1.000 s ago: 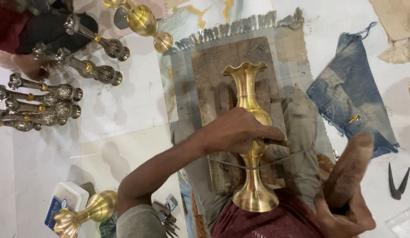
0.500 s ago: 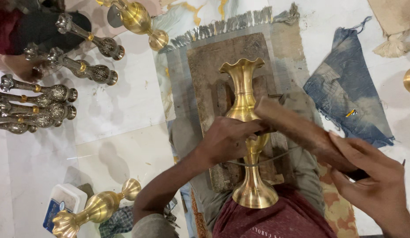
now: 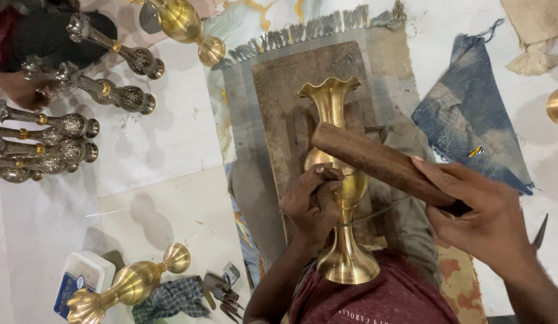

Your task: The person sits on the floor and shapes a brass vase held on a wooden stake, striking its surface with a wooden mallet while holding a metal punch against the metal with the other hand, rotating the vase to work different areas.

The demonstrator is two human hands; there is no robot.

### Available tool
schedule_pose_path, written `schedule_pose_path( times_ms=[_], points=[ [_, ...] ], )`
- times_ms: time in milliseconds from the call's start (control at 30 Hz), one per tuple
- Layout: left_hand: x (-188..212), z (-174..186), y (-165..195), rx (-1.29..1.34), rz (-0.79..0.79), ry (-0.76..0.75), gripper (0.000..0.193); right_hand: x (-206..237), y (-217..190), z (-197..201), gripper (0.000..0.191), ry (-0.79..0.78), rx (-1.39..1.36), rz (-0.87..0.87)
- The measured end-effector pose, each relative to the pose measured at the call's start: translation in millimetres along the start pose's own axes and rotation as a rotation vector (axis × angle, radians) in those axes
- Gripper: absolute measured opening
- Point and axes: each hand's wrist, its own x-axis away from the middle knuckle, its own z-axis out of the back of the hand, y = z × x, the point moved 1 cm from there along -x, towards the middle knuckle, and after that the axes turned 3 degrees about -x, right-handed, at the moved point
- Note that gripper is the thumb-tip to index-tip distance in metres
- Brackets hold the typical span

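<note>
My left hand (image 3: 315,207) grips a small tool pressed against the belly of the brass vase (image 3: 342,180), which lies across my lap with its fluted mouth pointing away from me and its round foot near my maroon shirt (image 3: 381,300). My right hand (image 3: 480,219) is closed around a wooden mallet (image 3: 375,159), whose far end sits over the vase's neck. I cannot see inside the vase.

A white plastic box (image 3: 81,279) sits at lower left; I cannot tell its contents. Beside it lies another brass vase (image 3: 126,288) on its side, with a checked cloth (image 3: 171,299) and small metal tools (image 3: 222,288).

Beneath the work is a worn wooden board (image 3: 291,96) on a fringed mat (image 3: 243,102), over a pale tiled floor (image 3: 159,180). A row of dark unpolished vases (image 3: 45,141) lies at the left, a blue rag (image 3: 471,114) at the right.
</note>
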Motion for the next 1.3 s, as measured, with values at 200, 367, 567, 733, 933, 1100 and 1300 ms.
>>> schedule_pose_path(
  times_ms=[200, 367, 567, 733, 933, 1100, 1300],
  points=[
    [-1, -5, -2, -0.011, -0.070, 0.050, 0.035, -39, -39, 41, 0.068, -0.160, -0.250, 0.282],
    [0, -5, 0, -0.074, -0.074, 0.034, 0.023, -68, -61, 49, 0.088, -0.507, 0.880, 0.268],
    [-9, 3, 5, -0.076, -0.006, -0.161, 0.025, -65, -68, 46, 0.086, -0.501, 0.870, 0.127],
    [-26, 13, 1, -0.074, -0.137, -0.397, 0.051, -46, -52, 42, 0.082, -0.224, 0.171, 0.097],
    [-41, 14, -2, -0.078, -0.163, -0.645, 0.048, -10, 5, 29, 0.074, 0.109, -0.062, 0.240],
    [-55, 2, -14, -0.277, -0.314, -0.941, 0.041, 36, 43, 3, 0.057, 0.280, -0.087, 0.085],
    [-66, -10, -19, -0.091, -0.652, -0.920, 0.037, 73, 40, -52, 0.066, 0.444, -0.140, 0.182]
  ],
)
